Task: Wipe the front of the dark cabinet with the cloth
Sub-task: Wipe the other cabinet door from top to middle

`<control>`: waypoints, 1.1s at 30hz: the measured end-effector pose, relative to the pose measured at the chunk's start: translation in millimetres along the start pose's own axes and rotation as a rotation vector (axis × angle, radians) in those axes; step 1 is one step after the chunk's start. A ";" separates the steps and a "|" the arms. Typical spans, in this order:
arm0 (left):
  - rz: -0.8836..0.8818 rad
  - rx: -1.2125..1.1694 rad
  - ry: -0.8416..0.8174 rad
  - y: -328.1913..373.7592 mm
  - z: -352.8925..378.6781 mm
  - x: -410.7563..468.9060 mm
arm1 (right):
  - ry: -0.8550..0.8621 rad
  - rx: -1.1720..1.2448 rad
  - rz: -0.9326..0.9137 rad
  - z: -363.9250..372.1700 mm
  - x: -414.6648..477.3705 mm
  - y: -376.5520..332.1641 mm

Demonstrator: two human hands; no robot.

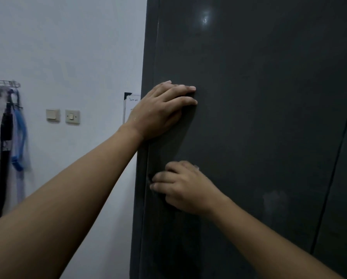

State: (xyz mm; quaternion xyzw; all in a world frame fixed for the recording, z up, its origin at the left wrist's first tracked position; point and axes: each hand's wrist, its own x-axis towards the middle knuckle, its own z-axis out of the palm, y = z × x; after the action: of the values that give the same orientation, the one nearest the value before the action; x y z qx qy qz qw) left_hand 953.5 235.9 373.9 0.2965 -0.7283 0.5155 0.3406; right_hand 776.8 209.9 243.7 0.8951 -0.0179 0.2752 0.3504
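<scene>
The cloth [150, 177] is dark and almost wholly hidden under the right hand [185, 188], low on the cabinet [259, 117] front and just inside its left edge; only a dark scrap shows past the fingertips and another beneath the palm. The right hand's fingers are bent down over the cloth, gripping it against the panel, and the hand is a little blurred. Higher on the same front, also beside the left edge, the left hand [160, 111] lies flat on the dark surface with fingers straight and close together, holding nothing; its heel sits at the cabinet's corner edge. The two hands are apart, one above the other.

Counted: two hands, one cloth, one cabinet. A thin vertical seam [335, 168] runs down the front near its right side, a pale smudge [275, 200] sits right of the lower hand, and one spot of reflected light [205, 19] shows near the top.

On the white wall [67, 47] left of the cabinet are two switches [53, 115] [72, 116] side by side, one paper note [131, 105] against the cabinet's edge, and one metal rack [3, 83] with dark and blue clothes [7, 137] hanging from it
</scene>
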 end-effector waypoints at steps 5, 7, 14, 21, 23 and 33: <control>-0.010 -0.026 0.008 -2.5 1.6 -0.8 | 0.266 -0.008 0.335 -10.5 26.8 3.1; -0.010 -0.034 0.003 -2.9 0.1 -0.9 | 0.206 -0.005 0.289 -2.7 35.6 -11.5; -0.011 -0.041 -0.012 -1.4 -2.6 -0.3 | -0.140 0.016 -0.005 14.9 21.9 -32.3; -0.007 -0.033 -0.012 -2.3 -2.1 -0.6 | 0.083 -0.060 0.163 0.3 -2.1 -11.7; -0.004 -0.031 -0.015 -2.3 -2.2 -0.3 | -0.042 -0.072 0.032 1.4 -14.4 -12.0; 0.002 -0.025 0.010 -1.9 -0.7 0.0 | 0.237 -0.092 0.238 -12.5 -39.5 7.2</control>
State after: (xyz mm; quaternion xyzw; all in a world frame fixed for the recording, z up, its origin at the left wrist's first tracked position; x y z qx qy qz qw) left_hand 955.1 236.1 375.1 0.2890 -0.7331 0.5082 0.3475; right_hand 735.7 206.2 235.8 0.8309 -0.0949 0.4174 0.3555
